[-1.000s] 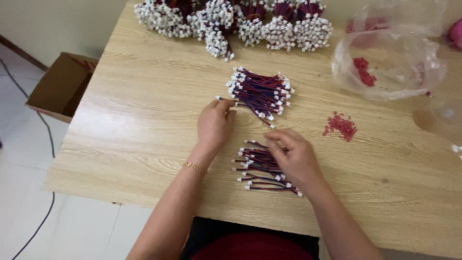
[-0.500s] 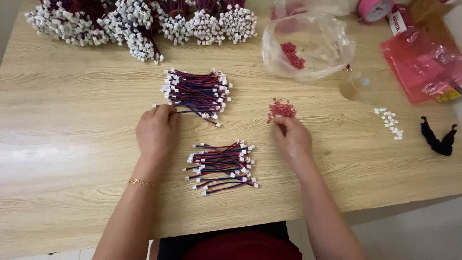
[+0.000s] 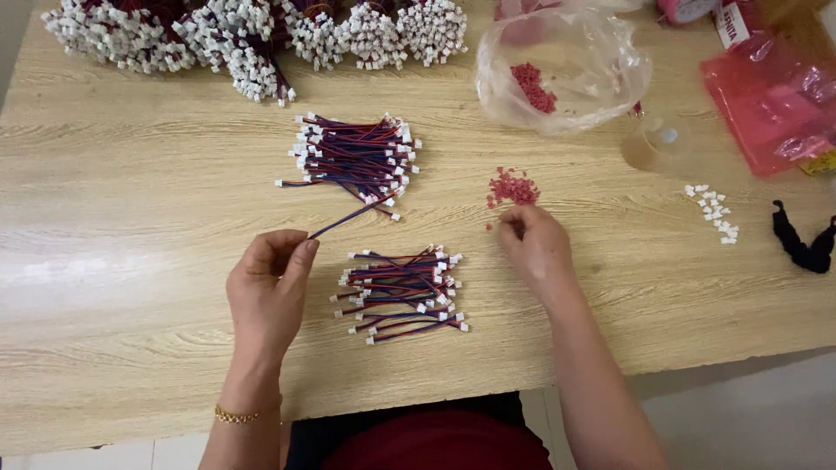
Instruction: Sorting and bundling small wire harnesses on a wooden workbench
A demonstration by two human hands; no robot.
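Red-and-blue wire (image 3: 348,217): one short lead, pinched at its near end, slanting up and right toward the far pile; its white plug end lies by that pile's near edge.
Left hand (image 3: 268,292): thumb and forefinger pressed together on the wire end, other fingers curled in; palm turned right, wrist resting on the table, a gold bracelet (image 3: 244,415) on it.
Right hand (image 3: 535,248): back up, fingers bent and drawn together at the tips, which touch the table just below the red bits; whether they pinch one, I cannot tell.
Red bits (image 3: 512,187): small loose heap just beyond the right fingertips.
Near pile (image 3: 402,292): wires with white plugs, lying crosswise between the two hands, touching neither.
Far pile (image 3: 355,157): larger stack of the same wires, beyond the near pile.
Bag (image 3: 566,65): clear plastic, open, more red bits inside, beyond the heap.
Bundles (image 3: 252,39): tied wire bunches with white plugs along the far edge.
White plugs (image 3: 714,209): few loose ones, well right of the right hand.
Black cloth (image 3: 805,248): at the right edge.
Pink bag (image 3: 771,104): far right corner.
Table (image 3: 131,200): pale wood grain.
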